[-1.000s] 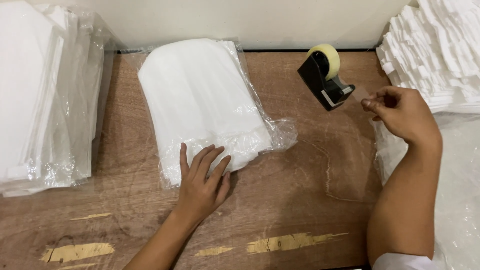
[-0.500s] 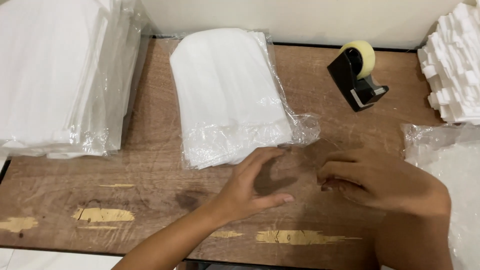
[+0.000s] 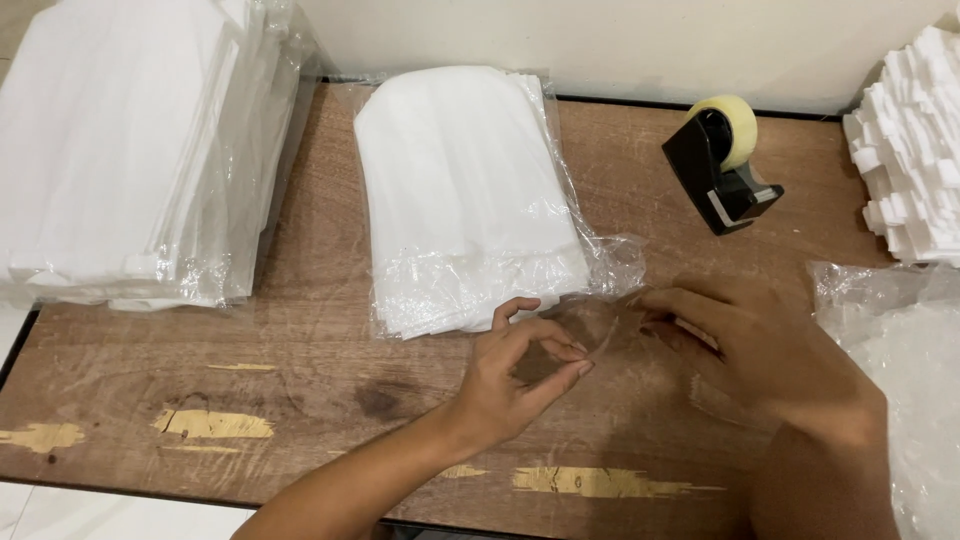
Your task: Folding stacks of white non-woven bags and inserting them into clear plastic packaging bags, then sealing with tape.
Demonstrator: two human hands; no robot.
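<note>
The worn wooden table point(image 3: 330, 400), scuffed pale in patches along its near edge, stood against a plain light wall. Over its bare middle the left hand point(image 3: 515, 375) was raised with its fingers curled and its thumb and fingertips drawn close, apparently pinching one end of a short clear strip of tape point(image 3: 605, 325); the film was so faint that the contact could not be told for certain. The right hand point(image 3: 760, 350) lay just beside it, palm down, fingers together and bent toward the other end of the strip, seemingly gripping it too. Between the two hands the strip looked stretched just above the wood.

Just beyond the left hand's fingertips lay the clear bag of white folded sheets point(image 3: 465, 200), its loose open end point(image 3: 615, 265) crumpled near the strip. To do this step well, I judged, the strip needed holding taut by its very ends so it would not curl onto itself or the fingers, and the loose plastic needed folding flat first.

Farther back on the right stood a black tape dispenser point(image 3: 720, 165). Well apart to the left rose a stack of bagged white sheets point(image 3: 130, 150); at the right edge sat white foam pieces point(image 3: 910, 150) and crinkled clear plastic point(image 3: 900, 380).
</note>
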